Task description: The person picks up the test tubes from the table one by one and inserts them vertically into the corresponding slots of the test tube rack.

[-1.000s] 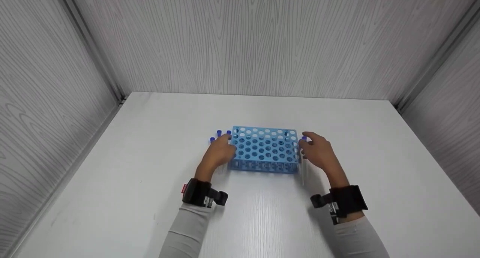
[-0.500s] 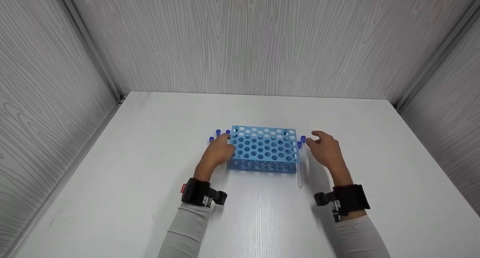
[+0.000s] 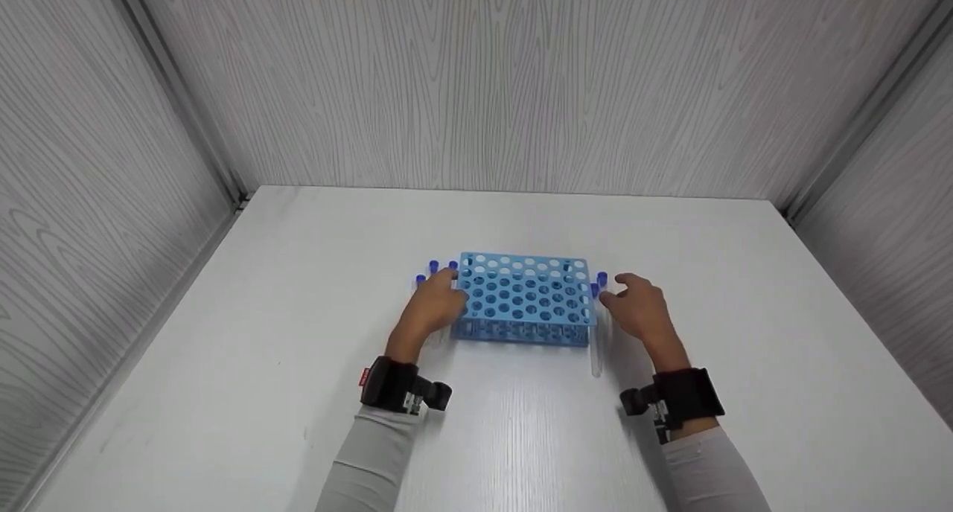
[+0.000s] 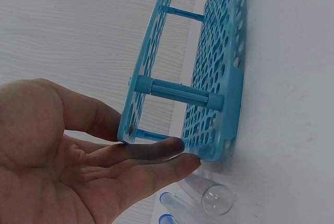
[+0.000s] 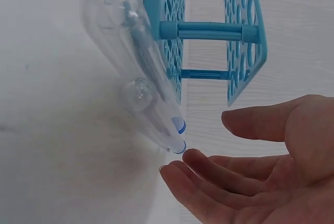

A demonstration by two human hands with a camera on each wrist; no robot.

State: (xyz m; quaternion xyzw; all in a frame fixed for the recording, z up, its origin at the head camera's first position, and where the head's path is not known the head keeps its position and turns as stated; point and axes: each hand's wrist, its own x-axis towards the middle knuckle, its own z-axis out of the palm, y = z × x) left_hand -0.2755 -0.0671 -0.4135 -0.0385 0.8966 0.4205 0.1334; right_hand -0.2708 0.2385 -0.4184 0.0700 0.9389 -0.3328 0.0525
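A blue test tube rack (image 3: 521, 292) stands on the white table. My left hand (image 3: 434, 301) grips its left end; in the left wrist view the thumb is at the top plate and the straighter fingers (image 4: 156, 174) lie along the end. Beside that hand lie several clear test tubes with blue caps (image 3: 433, 265), partly hidden by it. Two more capped test tubes (image 3: 595, 348) lie along the rack's right end. My right hand (image 3: 639, 307) hovers at their caps, thumb and fingers apart with nothing between them, as the right wrist view (image 5: 250, 166) shows.
Grey wood-grain panels (image 3: 476, 88) enclose the white table (image 3: 514, 437) at the back and both sides. A black camera strap (image 3: 689, 394) is on each wrist. The rack's holes show no tubes standing in them.
My right hand drew away rightward from the rack's end, uncovering the two tubes there, then came slightly back toward their caps. My left hand has stayed on the rack.
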